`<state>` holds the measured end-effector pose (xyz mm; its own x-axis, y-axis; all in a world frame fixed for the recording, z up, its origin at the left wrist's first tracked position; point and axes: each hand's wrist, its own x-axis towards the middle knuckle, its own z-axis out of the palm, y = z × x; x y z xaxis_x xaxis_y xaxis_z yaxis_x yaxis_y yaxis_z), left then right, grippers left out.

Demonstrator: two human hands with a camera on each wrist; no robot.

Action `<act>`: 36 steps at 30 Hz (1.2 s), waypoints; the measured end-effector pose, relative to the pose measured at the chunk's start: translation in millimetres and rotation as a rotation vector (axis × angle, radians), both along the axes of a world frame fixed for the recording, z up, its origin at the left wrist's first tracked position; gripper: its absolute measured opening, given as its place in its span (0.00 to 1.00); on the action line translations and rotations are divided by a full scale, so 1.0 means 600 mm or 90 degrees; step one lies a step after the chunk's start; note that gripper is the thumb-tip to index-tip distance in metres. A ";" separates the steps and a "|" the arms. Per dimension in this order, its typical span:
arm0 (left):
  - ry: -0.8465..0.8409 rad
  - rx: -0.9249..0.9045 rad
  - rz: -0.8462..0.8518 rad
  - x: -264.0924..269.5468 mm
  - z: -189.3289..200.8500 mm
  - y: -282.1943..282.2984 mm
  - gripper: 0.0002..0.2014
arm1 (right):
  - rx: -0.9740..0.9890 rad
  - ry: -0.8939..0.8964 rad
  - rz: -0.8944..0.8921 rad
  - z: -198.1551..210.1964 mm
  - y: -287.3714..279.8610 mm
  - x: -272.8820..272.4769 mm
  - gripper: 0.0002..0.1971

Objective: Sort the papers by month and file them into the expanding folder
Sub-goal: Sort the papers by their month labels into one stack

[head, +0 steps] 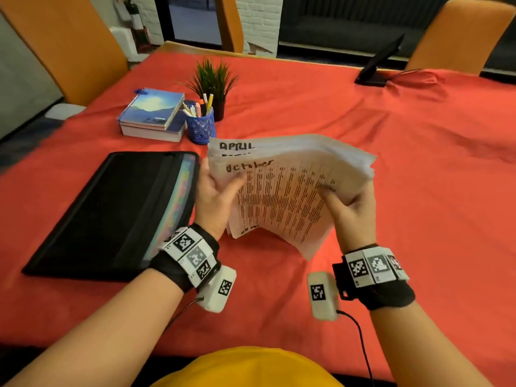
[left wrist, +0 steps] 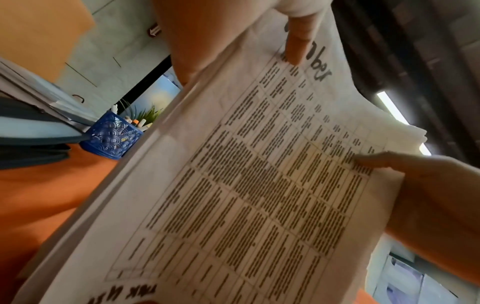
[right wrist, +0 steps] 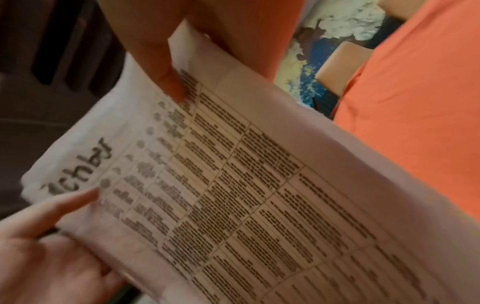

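I hold a stack of printed papers [head: 282, 188] above the red table, fanned at the top. The front sheet [left wrist: 259, 185] [right wrist: 233, 195] reads "October"; a sheet behind it reads "APRIL". My left hand [head: 216, 195] grips the stack's left edge, thumb on the front sheet near the word. My right hand [head: 349, 205] pinches the right edge, thumb [right wrist: 168, 78] on the printed table. The black expanding folder [head: 111, 213] lies open on the table left of the papers, its coloured pockets showing along the right side.
Stacked books [head: 152, 114], a blue pen cup [head: 201, 127] and a small potted plant [head: 212, 79] stand behind the folder. A dark tablet on a stand [head: 377, 65] sits at the far right. Orange chairs [head: 64, 43] surround the red tablecloth [head: 418, 163].
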<state>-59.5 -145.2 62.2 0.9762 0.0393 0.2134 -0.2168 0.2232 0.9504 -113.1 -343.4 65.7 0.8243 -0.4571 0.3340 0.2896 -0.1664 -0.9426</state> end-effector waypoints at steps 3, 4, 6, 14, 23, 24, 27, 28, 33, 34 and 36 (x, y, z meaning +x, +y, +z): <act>0.033 -0.012 -0.025 0.002 -0.010 -0.007 0.33 | -0.099 -0.075 -0.067 0.007 0.005 0.003 0.36; 0.042 0.000 -0.031 0.004 -0.016 -0.006 0.35 | -0.156 -0.101 -0.086 0.011 0.002 0.005 0.39; 0.050 0.025 -0.046 0.008 -0.023 -0.003 0.40 | -0.313 -0.135 -0.126 0.025 -0.006 0.007 0.39; 0.051 0.035 -0.019 0.017 -0.027 0.003 0.37 | -0.526 -0.132 -0.078 0.077 -0.030 0.013 0.23; 0.094 0.195 -0.051 0.036 -0.079 -0.009 0.39 | -0.051 0.205 0.064 -0.045 -0.031 0.036 0.25; 0.090 0.229 -0.047 0.037 -0.073 -0.010 0.36 | -0.103 0.200 0.051 -0.043 -0.025 0.036 0.23; 0.073 0.291 -0.011 0.042 -0.039 -0.009 0.19 | -0.224 0.180 0.051 -0.015 -0.020 0.036 0.20; 0.087 0.306 -0.010 0.044 -0.034 -0.003 0.17 | -0.239 0.195 0.055 -0.009 -0.023 0.034 0.18; 0.282 0.401 -0.106 0.030 -0.100 0.035 0.25 | -0.073 0.421 0.134 -0.081 -0.033 0.010 0.15; 0.321 0.430 -0.117 0.018 -0.115 0.037 0.21 | -0.024 0.478 0.157 -0.102 -0.033 -0.001 0.17; 0.359 0.513 -0.141 -0.001 -0.144 0.042 0.15 | 0.025 0.567 0.196 -0.135 -0.030 -0.026 0.23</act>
<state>-60.4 -119.8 -24.2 0.9104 -0.1079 -0.3995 0.2797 -0.5509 0.7863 -128.8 -361.6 -15.2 0.8551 -0.1746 -0.4882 -0.5143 -0.1663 -0.8413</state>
